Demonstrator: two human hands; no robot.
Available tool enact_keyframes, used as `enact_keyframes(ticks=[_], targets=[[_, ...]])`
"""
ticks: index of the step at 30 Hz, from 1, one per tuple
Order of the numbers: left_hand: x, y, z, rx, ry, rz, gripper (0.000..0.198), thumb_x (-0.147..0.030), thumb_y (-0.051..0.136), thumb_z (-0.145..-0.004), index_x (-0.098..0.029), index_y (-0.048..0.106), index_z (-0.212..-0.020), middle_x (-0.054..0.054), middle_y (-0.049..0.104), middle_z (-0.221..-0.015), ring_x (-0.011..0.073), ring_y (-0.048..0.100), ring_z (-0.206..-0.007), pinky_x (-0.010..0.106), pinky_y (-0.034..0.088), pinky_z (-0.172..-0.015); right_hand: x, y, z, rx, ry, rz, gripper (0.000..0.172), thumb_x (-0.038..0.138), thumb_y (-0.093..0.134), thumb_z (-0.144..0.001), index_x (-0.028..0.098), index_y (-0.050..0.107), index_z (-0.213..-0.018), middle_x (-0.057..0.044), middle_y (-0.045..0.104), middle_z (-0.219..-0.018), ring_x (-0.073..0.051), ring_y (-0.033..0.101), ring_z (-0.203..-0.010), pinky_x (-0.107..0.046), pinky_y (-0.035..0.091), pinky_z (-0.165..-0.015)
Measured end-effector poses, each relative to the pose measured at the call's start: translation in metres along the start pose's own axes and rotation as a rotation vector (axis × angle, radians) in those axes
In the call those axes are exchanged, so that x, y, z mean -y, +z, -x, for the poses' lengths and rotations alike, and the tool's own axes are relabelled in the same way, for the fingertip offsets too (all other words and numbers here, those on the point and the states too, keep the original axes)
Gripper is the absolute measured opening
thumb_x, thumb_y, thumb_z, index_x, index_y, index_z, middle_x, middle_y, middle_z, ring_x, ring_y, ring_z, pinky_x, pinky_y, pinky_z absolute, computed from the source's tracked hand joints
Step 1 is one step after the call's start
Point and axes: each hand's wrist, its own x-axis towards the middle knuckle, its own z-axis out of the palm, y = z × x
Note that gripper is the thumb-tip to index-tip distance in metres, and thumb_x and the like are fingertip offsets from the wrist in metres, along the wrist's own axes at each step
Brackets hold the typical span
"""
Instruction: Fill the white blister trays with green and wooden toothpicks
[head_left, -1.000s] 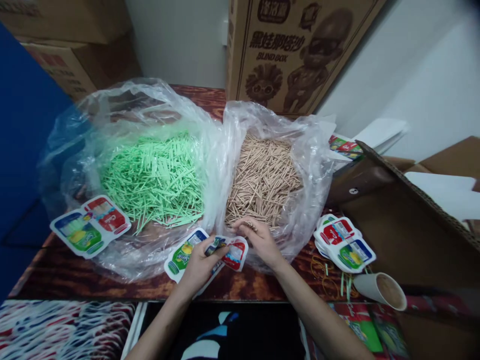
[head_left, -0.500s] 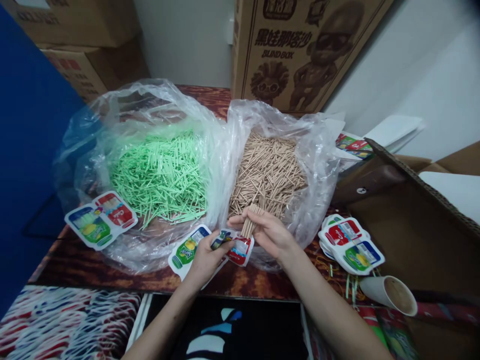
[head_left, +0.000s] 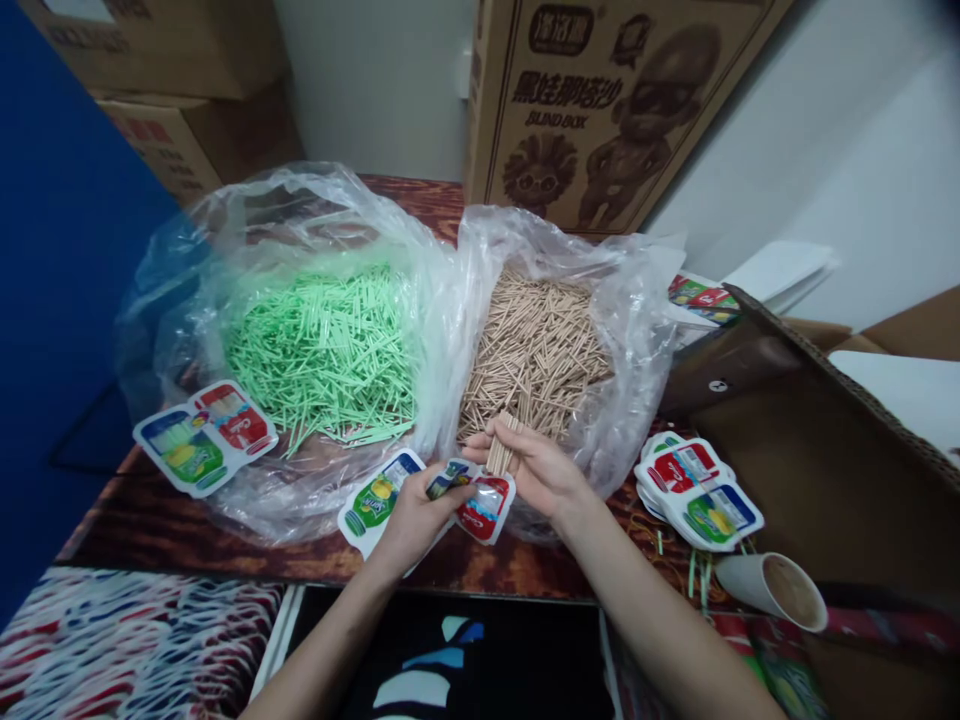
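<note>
Cardboard box [head_left: 600, 100] at the back reads "BLIND BOX", with bags of green sticks [head_left: 322, 340] and tan sticks [head_left: 540, 340] in front on the table [head_left: 225, 535]. Left hand [head_left: 416, 510] grips a soda-print pack [head_left: 480, 508] at the table's front edge (green bit looks like "Sprite", too blurry to swear). Right hand [head_left: 541, 472] pinches a stick bundle [head_left: 501, 448] right at its red pocket.

Plastic bags [head_left: 442, 300] crowd the table; bare wood [head_left: 187, 545] lies near-left.
</note>
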Motion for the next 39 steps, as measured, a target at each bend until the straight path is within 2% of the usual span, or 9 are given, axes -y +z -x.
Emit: enact_keyframes(ticks=[5,8,14,17,20,24,28,35,39], targets=[[0.005,-0.001,0.000,-0.075,-0.043,0.048,0.020,-0.033,0.072,-0.070,-0.014,0.064,-0.070,-0.002,0.061,-0.065,0.0121,0.052,-0.060,0.023,0.044,-0.062,-0.012,0.008,0.006,-0.061,-0.172,0.185,0.019,0.034,0.069,-0.079,0.016,0.062,-0.078,-0.006,0.074,-0.082,-0.018,0.069,-0.076,-0.033,0.055,-0.073],[0.005,-0.003,-0.002,-0.111,-0.008,0.033,0.020,-0.033,0.072,-0.069,-0.015,0.066,-0.075,-0.001,0.064,-0.068,0.0134,0.054,-0.062,0.023,0.045,-0.062,-0.012,0.013,0.012,0.016,-0.179,0.354,0.022,0.037,0.069,-0.079,0.016,0.064,-0.080,-0.007,0.072,-0.093,-0.017,0.065,-0.082,-0.031,0.052,-0.078],[-0.004,-0.010,-0.003,-0.178,0.078,-0.030,0.016,-0.033,0.067,-0.075,-0.017,0.069,-0.077,-0.001,0.067,-0.071,0.0148,0.057,-0.066,0.024,0.045,-0.066,-0.002,0.017,0.024,0.076,-0.344,0.665,0.033,0.039,0.059,-0.087,0.025,0.055,-0.116,-0.005,0.063,-0.117,-0.019,0.058,-0.108,-0.035,0.045,-0.093],[-0.011,-0.013,-0.002,-0.183,0.102,-0.037,0.015,-0.032,0.065,-0.077,-0.018,0.069,-0.075,-0.001,0.069,-0.076,0.0163,0.058,-0.072,0.026,0.045,-0.072,-0.004,0.017,0.026,0.032,-0.526,0.904,0.018,0.034,0.052,-0.091,0.024,0.062,-0.103,-0.006,0.063,-0.115,-0.021,0.054,-0.113,-0.037,0.039,-0.099],[-0.015,-0.015,-0.001,-0.189,0.116,-0.063,0.016,-0.031,0.065,-0.078,-0.018,0.065,-0.069,-0.001,0.067,-0.074,0.0168,0.058,-0.073,0.026,0.045,-0.072,-0.010,0.018,0.027,0.025,-0.596,1.074,0.020,0.029,0.048,-0.093,0.022,0.065,-0.085,-0.007,0.064,-0.109,-0.022,0.056,-0.107,-0.038,0.040,-0.095],[-0.015,-0.018,0.001,-0.184,0.119,-0.050,0.018,-0.031,0.065,-0.077,-0.018,0.062,-0.066,-0.002,0.063,-0.068,0.0153,0.055,-0.068,0.024,0.044,-0.067,-0.013,0.023,0.029,-0.017,-0.691,1.139,0.015,0.026,0.050,-0.093,0.025,0.063,-0.100,-0.007,0.062,-0.114,-0.022,0.053,-0.110,-0.039,0.039,-0.096],[-0.016,-0.022,0.003,-0.196,0.110,-0.037,0.017,-0.031,0.065,-0.077,-0.017,0.063,-0.069,-0.003,0.060,-0.066,0.0132,0.051,-0.065,0.023,0.042,-0.065,-0.014,0.030,0.029,0.017,-0.651,1.250,0.018,0.025,0.048,-0.093,0.024,0.066,-0.093,-0.007,0.062,-0.109,-0.022,0.054,-0.106,-0.038,0.040,-0.093],[-0.013,-0.032,0.015,-0.248,0.031,0.142,0.020,-0.034,0.072,-0.072,-0.016,0.063,-0.068,-0.003,0.059,-0.062,0.0126,0.052,-0.060,0.023,0.043,-0.059,-0.022,0.037,0.028,0.139,-0.537,1.133,0.018,0.029,0.052,-0.091,0.025,0.067,-0.101,-0.007,0.063,-0.111,-0.023,0.055,-0.108,-0.038,0.041,-0.096],[-0.014,-0.069,0.025,-0.434,0.030,0.310,0.026,-0.036,0.076,-0.067,-0.019,0.064,-0.082,-0.003,0.065,-0.069,0.0144,0.059,-0.062,0.025,0.049,-0.061,-0.029,0.026,0.021,-0.062,-0.416,0.831,0.031,0.041,0.054,-0.089,0.026,0.059,-0.116,-0.008,0.064,-0.115,-0.024,0.061,-0.101,-0.038,0.047,-0.091]])
